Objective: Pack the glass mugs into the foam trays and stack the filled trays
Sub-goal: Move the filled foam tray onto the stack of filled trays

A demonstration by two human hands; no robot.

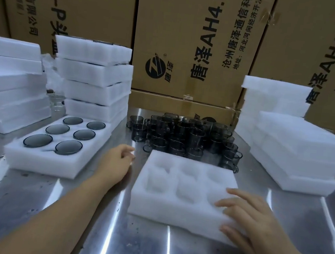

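Far left: a pile of white foam slabs, contents not visible. Next: a stack of closed foam trays, several layers high with dark slivers at the seams, judged filled and already stacked. In front of it on the steel bench: one filled tray, all six wells occupied by smoke-grey glass mugs, which show as dark discs level with the foam top. This tray is judged finished but not yet put on the stack. Centre-left: left hand, low over the bench just beside the far left corner of the empty tray, grip loosely curled and holding nothing. Whether its fingertips touch the foam cannot be told. Centre, far side: loose mugs, a dense cluster of dark translucent cylinders with small loop handles, upright on the bench, crowded against one another directly behind the empty tray. By judgement several trays' worth are left to pack. Centre, near side: empty foam tray, six round wells in two rows of three, none occupied. Centre-right: right hand, resting on that tray's near right corner, grip spread, fingers flat on the top face and thumb against the near wall, pinching nothing. Right: a stack of foam trays, judged to be empty stock. Behind everything: printed cardboard cartons.
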